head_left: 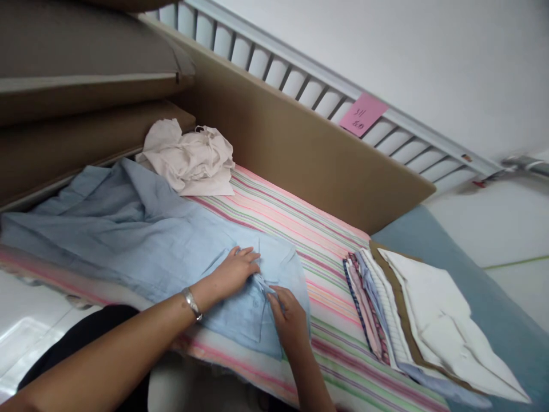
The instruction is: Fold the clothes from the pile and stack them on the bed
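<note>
A silver bracelet (191, 304) rings the left wrist (207, 293); clothing (96, 330) is black.

You've got a plain lt-blue garment (171, 243), pink/wht/grn striped cloth (330, 269), cream bundle (193, 154), tan board (300, 146) & pink note (363, 114).

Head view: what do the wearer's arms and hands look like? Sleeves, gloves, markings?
Left hand: no glove, a shiny silver bracelet around the wrist. Right hand: no glove, nothing visible at the wrist. Forearms: no sleeves on the parts in view, no cables or clear markings. No rings seen on the visible fingers.
</note>
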`<state>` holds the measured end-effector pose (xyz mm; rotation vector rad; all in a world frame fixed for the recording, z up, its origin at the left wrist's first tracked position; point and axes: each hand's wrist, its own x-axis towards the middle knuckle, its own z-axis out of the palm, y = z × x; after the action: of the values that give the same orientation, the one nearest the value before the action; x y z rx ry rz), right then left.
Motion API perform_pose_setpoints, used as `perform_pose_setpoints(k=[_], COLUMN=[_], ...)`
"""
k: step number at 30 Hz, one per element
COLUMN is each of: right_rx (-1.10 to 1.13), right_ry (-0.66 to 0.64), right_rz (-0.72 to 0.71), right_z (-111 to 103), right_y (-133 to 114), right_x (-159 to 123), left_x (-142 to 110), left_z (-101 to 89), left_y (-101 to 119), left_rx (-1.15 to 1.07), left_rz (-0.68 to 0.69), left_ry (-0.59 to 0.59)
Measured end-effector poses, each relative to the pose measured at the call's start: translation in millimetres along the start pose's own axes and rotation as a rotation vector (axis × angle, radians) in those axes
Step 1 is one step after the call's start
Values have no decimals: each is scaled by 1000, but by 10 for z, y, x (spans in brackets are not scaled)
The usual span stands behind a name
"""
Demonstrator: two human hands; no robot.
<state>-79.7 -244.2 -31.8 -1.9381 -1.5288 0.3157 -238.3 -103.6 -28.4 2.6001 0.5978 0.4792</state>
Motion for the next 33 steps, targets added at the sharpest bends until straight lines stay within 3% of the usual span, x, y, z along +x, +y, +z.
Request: perform_pose_setpoints(k=[6,11,17,22,26,30,33], right_rx=[65,106,148,183,48,-76,-124], right_ry=[14,17,7,8,29,58,36], right_rz=[53,51,38,118,202,194,192], right_z=[-38,1,62,31,-35,-66,-62], right_y=[45,-11,-59,-16,5,30,38], right_x=[87,77,8,12,148,328,410], left_x=[85,105,167,172,154,113,95], left_z=[-6,19,57,-8,-94,-167,-204], left_y=[-144,-53,-100,-219,-275,-308,-293], left_rx=[-30,33,2,-215,-346,-398,-426], left_rz=[-79,-29,-94,-134,-209,-288,-297], left_ry=[46,23,10,127,271,453,494])
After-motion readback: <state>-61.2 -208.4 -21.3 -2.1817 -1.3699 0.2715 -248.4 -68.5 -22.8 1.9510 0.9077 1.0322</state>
